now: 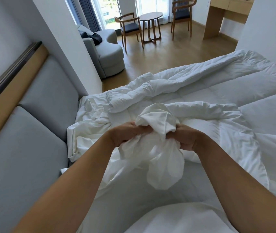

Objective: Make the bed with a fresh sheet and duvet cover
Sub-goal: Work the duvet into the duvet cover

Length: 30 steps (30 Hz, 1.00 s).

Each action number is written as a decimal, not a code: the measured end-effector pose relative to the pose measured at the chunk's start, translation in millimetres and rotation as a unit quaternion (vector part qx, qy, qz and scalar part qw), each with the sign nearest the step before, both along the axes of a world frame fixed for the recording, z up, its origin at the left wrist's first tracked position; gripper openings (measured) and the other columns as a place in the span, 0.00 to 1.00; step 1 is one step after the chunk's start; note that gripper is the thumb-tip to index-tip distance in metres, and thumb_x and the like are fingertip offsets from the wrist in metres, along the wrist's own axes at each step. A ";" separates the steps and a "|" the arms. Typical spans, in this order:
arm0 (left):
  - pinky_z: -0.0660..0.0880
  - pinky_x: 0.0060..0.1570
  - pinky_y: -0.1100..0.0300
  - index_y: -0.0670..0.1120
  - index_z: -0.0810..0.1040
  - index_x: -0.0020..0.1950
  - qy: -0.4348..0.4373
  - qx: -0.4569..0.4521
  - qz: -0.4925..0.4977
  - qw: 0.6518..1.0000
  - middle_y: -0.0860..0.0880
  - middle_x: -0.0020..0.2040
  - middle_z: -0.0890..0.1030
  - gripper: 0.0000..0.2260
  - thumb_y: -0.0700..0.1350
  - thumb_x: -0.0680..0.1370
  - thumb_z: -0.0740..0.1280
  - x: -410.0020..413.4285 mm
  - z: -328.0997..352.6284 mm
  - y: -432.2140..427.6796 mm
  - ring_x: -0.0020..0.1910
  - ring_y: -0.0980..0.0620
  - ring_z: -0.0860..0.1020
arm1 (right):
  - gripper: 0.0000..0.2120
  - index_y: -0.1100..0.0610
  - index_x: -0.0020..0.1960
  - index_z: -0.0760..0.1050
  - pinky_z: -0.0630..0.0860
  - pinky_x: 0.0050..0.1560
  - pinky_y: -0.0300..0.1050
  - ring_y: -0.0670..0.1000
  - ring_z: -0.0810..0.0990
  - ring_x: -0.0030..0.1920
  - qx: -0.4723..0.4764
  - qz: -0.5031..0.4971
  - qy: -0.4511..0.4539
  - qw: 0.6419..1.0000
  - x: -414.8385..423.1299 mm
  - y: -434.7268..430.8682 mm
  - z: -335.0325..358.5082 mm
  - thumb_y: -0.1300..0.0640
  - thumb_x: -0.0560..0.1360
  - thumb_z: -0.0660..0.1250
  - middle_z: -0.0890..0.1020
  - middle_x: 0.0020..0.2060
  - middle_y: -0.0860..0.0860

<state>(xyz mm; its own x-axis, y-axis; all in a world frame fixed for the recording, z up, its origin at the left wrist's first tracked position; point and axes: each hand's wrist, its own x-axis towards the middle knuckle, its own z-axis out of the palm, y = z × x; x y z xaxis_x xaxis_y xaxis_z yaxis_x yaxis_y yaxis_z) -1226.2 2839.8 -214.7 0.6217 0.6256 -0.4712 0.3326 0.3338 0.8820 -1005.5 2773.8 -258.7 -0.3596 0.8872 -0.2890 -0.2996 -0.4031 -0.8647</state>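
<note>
Nearest, left grip [125, 134] and right grip [188, 140] each pinch the bunched duvet cover [159, 153] above the duvet [209, 91] near the bed [87, 106] head edge; uneven pulling could free a corner, twisting the cover.

1. At the frame's centre the left hand [125, 133] and right hand [189, 138] grip a bunched cloth [157, 148], one on either side of it.
2. The cloth hangs below the hands, over the bed [125, 207].
3. A duvet [201, 84] lies heaped on the bed behind the hands, reaching the right edge.
4. The headboard [33, 115] runs down the left of the frame, beside the bed.
5. A sofa [110, 54] stands at upper centre-left on the floor [175, 51], with a bag [91, 37] on it.
6. At top centre, a round table [151, 15] stands between a left chair [128, 26] and a right chair [181, 14].
7. A desk [226, 10] stands at upper right.
</note>
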 end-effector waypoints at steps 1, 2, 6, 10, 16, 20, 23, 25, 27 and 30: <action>0.81 0.42 0.59 0.52 0.88 0.46 0.009 -0.014 -0.027 0.999 0.49 0.46 0.87 0.03 0.45 0.75 0.75 -3.5 -1.0 -1.6 0.45 0.52 0.85 | 0.16 0.55 0.50 0.85 0.83 0.42 0.47 0.53 0.86 0.44 -0.001 -0.014 -0.002 1.000 -2.4 0.7 -2.2 0.73 0.76 0.65 0.87 0.45 0.55; 0.81 0.43 0.58 0.50 0.88 0.48 0.020 -0.027 -0.047 0.998 0.48 0.48 0.86 0.04 0.44 0.74 0.75 -5.9 -2.7 -2.8 0.46 0.51 0.85 | 0.16 0.56 0.50 0.84 0.83 0.42 0.48 0.53 0.86 0.44 0.000 -0.028 -0.012 1.000 -5.8 1.6 -4.3 0.73 0.77 0.63 0.86 0.45 0.55; 0.82 0.47 0.55 0.48 0.88 0.50 0.031 -0.071 -0.053 0.996 0.46 0.52 0.86 0.06 0.39 0.76 0.74 -13.5 -7.0 -4.7 0.51 0.48 0.85 | 0.14 0.54 0.47 0.85 0.84 0.43 0.49 0.53 0.86 0.43 0.000 -0.065 -0.049 0.997 -19.1 5.2 -4.4 0.69 0.79 0.65 0.86 0.44 0.54; 0.82 0.53 0.50 0.44 0.85 0.53 -0.050 -0.069 0.034 0.996 0.43 0.54 0.85 0.08 0.43 0.76 0.72 -14.9 -6.4 -3.6 0.52 0.46 0.84 | 0.05 0.56 0.48 0.85 0.82 0.37 0.45 0.53 0.87 0.42 -0.011 -0.062 -0.046 0.997 -19.4 7.9 2.2 0.62 0.77 0.71 0.87 0.44 0.55; 0.80 0.55 0.49 0.42 0.83 0.52 -0.061 -0.001 0.127 0.990 0.43 0.49 0.85 0.05 0.41 0.79 0.69 -5.3 -9.1 -3.1 0.50 0.45 0.82 | 0.22 0.60 0.60 0.79 0.83 0.48 0.52 0.57 0.85 0.51 -0.037 0.087 -0.074 0.993 -18.2 1.5 8.6 0.65 0.66 0.75 0.86 0.51 0.58; 0.81 0.46 0.56 0.47 0.84 0.55 -0.037 -0.025 0.035 0.998 0.46 0.51 0.86 0.09 0.44 0.75 0.73 -19.8 -6.6 -7.7 0.50 0.48 0.84 | 0.14 0.59 0.58 0.81 0.81 0.56 0.57 0.56 0.84 0.50 -0.006 -0.008 -0.059 0.998 -19.2 3.9 10.1 0.69 0.73 0.70 0.84 0.51 0.57; 0.81 0.50 0.54 0.48 0.85 0.56 -0.001 -0.047 -0.040 0.998 0.45 0.55 0.85 0.12 0.40 0.73 0.76 -21.5 -6.8 -11.8 0.54 0.46 0.84 | 0.14 0.57 0.48 0.84 0.84 0.46 0.52 0.54 0.86 0.44 -0.003 -0.062 -0.074 0.995 -24.3 7.7 15.2 0.72 0.77 0.64 0.86 0.44 0.56; 0.81 0.50 0.55 0.49 0.87 0.53 -0.018 -0.037 -0.028 0.999 0.46 0.54 0.85 0.09 0.39 0.76 0.74 -17.4 -5.9 -12.6 0.53 0.48 0.84 | 0.12 0.58 0.51 0.83 0.84 0.43 0.51 0.55 0.86 0.43 0.002 -0.091 -0.073 0.993 -27.1 10.9 18.8 0.70 0.78 0.64 0.86 0.45 0.56; 0.81 0.47 0.57 0.51 0.88 0.49 -0.055 -0.025 0.023 0.998 0.48 0.50 0.86 0.06 0.42 0.78 0.72 -13.0 0.7 -12.6 0.50 0.51 0.85 | 0.09 0.61 0.57 0.80 0.83 0.42 0.50 0.56 0.86 0.46 -0.007 -0.117 -0.054 0.992 -26.6 12.6 20.8 0.66 0.80 0.65 0.85 0.48 0.58; 0.81 0.41 0.60 0.52 0.89 0.43 -0.089 0.011 0.101 0.991 0.50 0.44 0.87 0.10 0.43 0.80 0.69 -6.5 10.7 -7.6 0.43 0.53 0.85 | 0.13 0.61 0.62 0.78 0.83 0.45 0.51 0.57 0.85 0.50 -0.045 -0.060 -0.048 0.996 -25.3 7.4 20.9 0.61 0.78 0.70 0.85 0.52 0.59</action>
<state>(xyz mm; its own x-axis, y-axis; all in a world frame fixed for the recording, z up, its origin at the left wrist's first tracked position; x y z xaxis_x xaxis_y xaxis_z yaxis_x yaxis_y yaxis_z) -1232.8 2832.2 -204.1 0.5544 0.7552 -0.3496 0.0984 0.3576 0.9287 -1030.8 2781.2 -237.8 -0.2184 0.8914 -0.3971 -0.2678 -0.4460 -0.8540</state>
